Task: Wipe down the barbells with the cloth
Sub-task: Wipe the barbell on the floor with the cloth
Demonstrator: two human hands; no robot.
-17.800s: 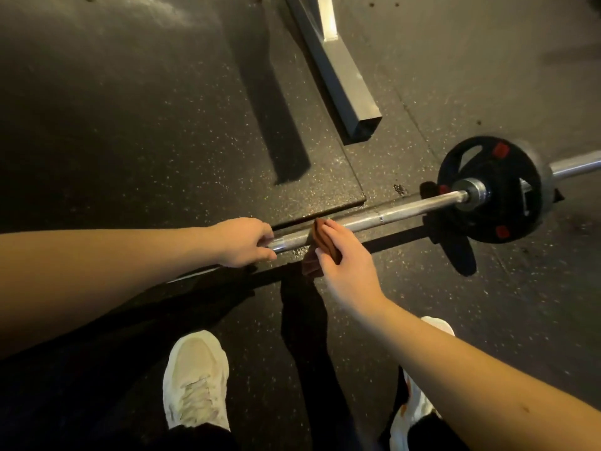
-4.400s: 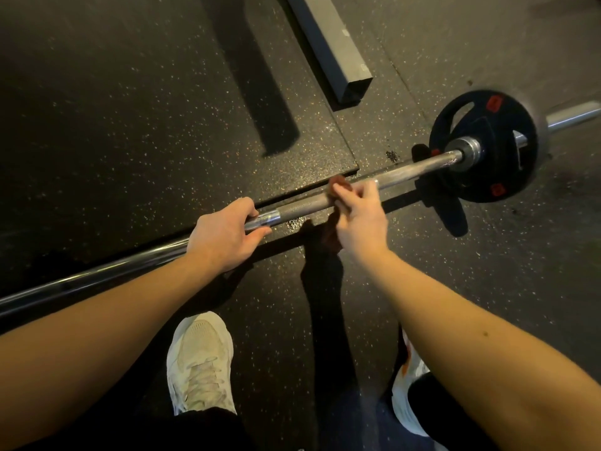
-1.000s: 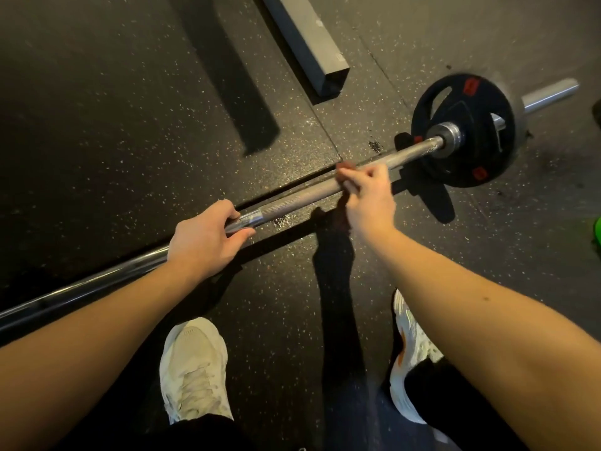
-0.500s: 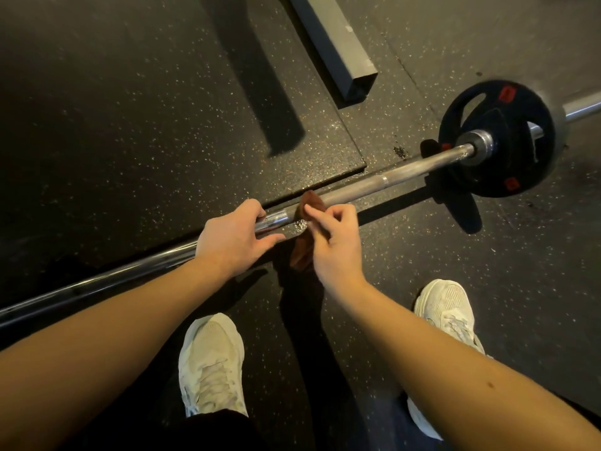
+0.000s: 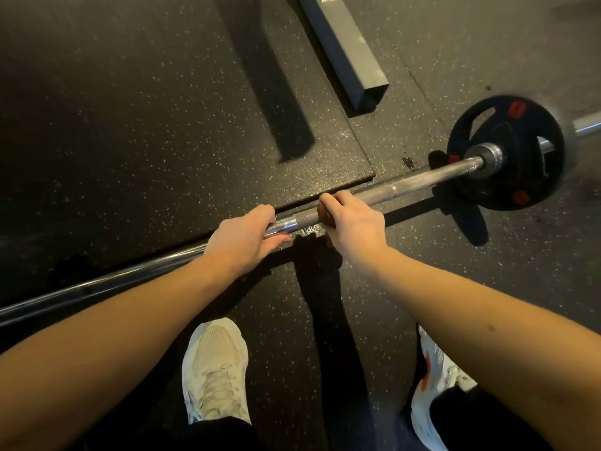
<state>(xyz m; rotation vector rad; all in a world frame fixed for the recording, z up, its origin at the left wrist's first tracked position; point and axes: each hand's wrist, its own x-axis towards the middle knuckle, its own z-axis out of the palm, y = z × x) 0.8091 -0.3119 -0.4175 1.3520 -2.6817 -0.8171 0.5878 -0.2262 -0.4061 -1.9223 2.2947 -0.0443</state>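
On the barbell shaft (image 5: 419, 180), our left hand (image 5: 242, 237) grips bare steel; just right, our right hand (image 5: 353, 222) clutches the brown cloth (image 5: 325, 212) around it.

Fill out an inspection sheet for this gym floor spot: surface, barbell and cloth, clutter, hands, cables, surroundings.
Surface: black speckled rubber floor, with a raised mat edge running beside the bar.
Job's things: barbell low over the floor, black weight plate on the end to the person's right; brown cloth on the shaft.
Clutter: grey metal beam lying beyond the bar.
Hands: left hand grips the bare shaft; right hand holds the cloth round the shaft, close beside the left.
Cables: nothing seen.
Surroundings: pale shoes on the floor short of the bar; dim light.
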